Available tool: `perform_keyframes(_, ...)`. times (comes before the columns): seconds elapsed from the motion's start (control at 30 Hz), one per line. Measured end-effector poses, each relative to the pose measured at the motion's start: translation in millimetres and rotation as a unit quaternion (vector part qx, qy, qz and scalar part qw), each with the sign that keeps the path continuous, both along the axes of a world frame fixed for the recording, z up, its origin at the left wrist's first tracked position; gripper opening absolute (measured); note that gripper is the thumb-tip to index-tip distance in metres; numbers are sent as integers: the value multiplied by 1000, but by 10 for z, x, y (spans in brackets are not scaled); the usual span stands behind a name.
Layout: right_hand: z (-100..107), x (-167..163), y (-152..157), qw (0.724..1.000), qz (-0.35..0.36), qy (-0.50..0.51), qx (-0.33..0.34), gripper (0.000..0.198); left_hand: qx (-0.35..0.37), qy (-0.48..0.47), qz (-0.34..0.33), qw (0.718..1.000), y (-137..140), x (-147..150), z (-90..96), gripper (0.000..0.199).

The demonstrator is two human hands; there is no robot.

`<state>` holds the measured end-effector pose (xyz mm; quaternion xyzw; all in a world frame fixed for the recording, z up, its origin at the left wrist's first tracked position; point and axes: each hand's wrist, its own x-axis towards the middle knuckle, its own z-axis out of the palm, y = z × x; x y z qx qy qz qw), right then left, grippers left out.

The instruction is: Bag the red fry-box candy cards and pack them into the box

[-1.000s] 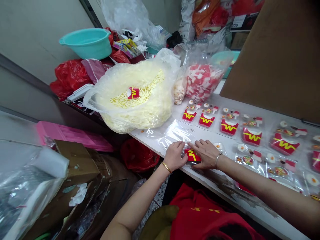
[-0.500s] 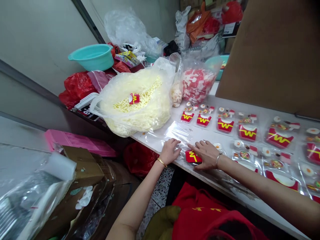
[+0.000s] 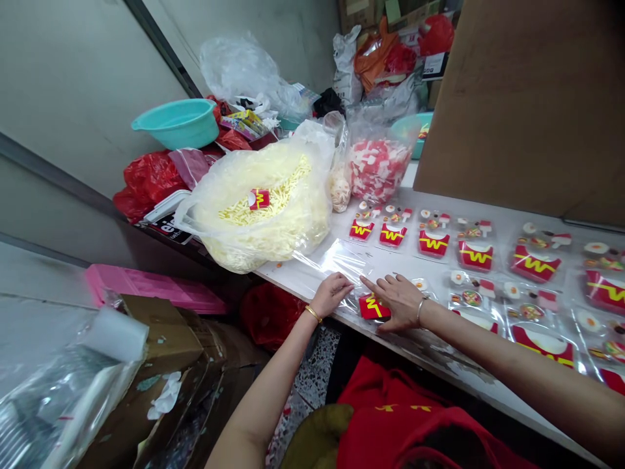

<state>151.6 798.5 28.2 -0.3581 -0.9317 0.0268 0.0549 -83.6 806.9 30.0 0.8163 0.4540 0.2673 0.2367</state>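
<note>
By the table's near edge, the thumb and fingers of my left hand (image 3: 332, 295) pinch together at a clear plastic bag (image 3: 344, 257). The bag lies flat and shiny on the white table. My right hand (image 3: 396, 301) rests palm down with its fingers apart, the index finger stretched toward the bag. Its thumb side partly covers a red fries box (image 3: 372, 307) with a yellow zigzag. Right of the hands stand rows of clear packs, each with a similar red box (image 3: 433, 243) and small food-shaped pieces, one an egg (image 3: 458, 277).
A big open bag (image 3: 263, 244) of pale yellow fry-shaped pieces sits left on the table (image 3: 293, 273). Behind are a bag of red-and-white pieces (image 3: 378, 166) and a turquoise basin (image 3: 178, 124). A brown board (image 3: 517, 111) stands right; a cardboard box (image 3: 166, 326) is lower left.
My left fingers and thumb have come together at the bag. My right index finger now stretches out further from the other fingers. The view has shifted slightly.
</note>
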Motion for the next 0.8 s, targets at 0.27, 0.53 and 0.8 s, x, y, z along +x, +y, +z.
perform_keyframes(0.27,-51,-108,-17,1000,-23,4,1,104,96,182,36,978,-262,237,28,43)
perform_keyframes(0.53,-105,-150,-81,1000,-15,15,-2,105,141,278,152,938,-356,306,-3,31)
perform_keyframes(0.8,-68,-194,-33,998,-60,0,-7,92,110,327,198,918,-550,106,-44,22)
